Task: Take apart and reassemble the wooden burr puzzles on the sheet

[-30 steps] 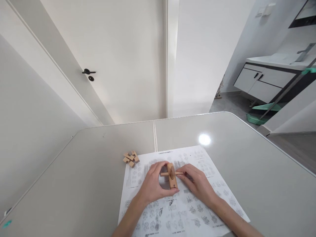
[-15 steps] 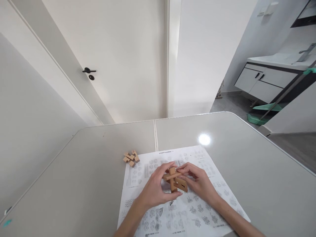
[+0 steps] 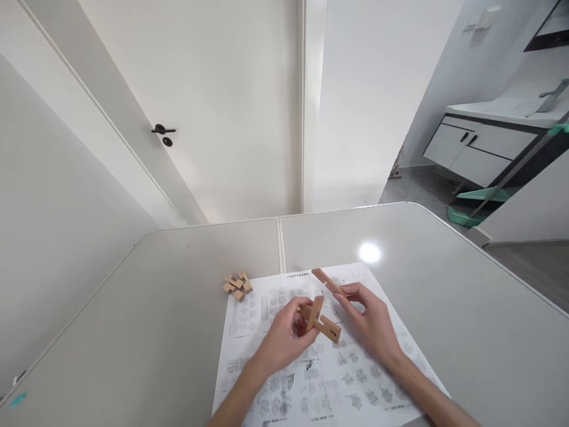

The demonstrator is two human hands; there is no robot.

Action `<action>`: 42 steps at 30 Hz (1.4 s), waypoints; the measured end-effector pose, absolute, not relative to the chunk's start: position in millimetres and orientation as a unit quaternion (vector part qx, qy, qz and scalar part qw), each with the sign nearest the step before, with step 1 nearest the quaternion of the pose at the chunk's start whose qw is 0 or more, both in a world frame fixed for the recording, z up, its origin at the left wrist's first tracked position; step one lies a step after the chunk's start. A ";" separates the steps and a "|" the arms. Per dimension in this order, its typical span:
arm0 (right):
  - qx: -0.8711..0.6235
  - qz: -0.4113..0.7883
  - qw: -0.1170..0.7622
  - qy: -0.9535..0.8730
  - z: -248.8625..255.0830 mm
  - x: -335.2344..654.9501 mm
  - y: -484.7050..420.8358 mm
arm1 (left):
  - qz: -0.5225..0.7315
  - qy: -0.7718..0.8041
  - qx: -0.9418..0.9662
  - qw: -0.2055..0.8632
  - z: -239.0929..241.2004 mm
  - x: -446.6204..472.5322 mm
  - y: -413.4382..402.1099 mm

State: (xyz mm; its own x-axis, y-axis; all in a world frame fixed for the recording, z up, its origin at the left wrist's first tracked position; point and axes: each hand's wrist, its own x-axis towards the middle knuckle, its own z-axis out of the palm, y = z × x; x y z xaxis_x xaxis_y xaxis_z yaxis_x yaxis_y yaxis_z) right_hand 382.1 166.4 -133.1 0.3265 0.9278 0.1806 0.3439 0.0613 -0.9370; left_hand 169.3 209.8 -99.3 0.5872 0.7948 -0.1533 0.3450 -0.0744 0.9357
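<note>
My left hand (image 3: 284, 332) grips a partial wooden puzzle assembly (image 3: 329, 327) of crossed flat pieces, one of which carries a dark mark near its end. Some of that assembly is hidden by the fingers. In my right hand (image 3: 367, 317) a single notched wooden puzzle piece (image 3: 326, 280) is pinched by its near end, its far end pointing up and left. The piece and the assembly are apart. Under both hands lies a printed instruction sheet (image 3: 249, 356) with rows of small figures.
Several small wooden pieces (image 3: 239, 286) lie in a cluster at the sheet's upper left corner. The grey table (image 3: 155, 332) has a seam down its middle. Beyond its far edge stand a white door (image 3: 231, 107) and, at right, a sink cabinet (image 3: 480, 145).
My right hand has drawn one notched piece away from the assembly, up and to the right. My left hand keeps the assembly, now tilted differently.
</note>
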 end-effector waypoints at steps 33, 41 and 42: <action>-0.616 0.299 0.482 -0.546 -127.7 401.5 168.8 | 0.311 0.424 0.642 0.558 -91.0 164.2 222.1; -0.695 0.227 0.441 -0.521 -153.1 406.1 178.0 | 0.287 0.493 0.643 0.511 -110.3 165.4 222.2; -0.691 0.218 0.430 -0.539 -155.7 405.4 178.3 | 0.289 0.497 0.645 0.504 -112.3 165.0 222.1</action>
State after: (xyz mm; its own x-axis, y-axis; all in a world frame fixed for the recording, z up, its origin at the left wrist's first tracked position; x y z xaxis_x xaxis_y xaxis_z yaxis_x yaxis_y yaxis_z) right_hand 405.4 178.3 -155.7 0.3244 0.9318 0.1631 0.5572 -0.0489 -0.8289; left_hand 165.0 222.1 -112.3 0.3398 0.9317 -0.1284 0.3487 0.0019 0.9372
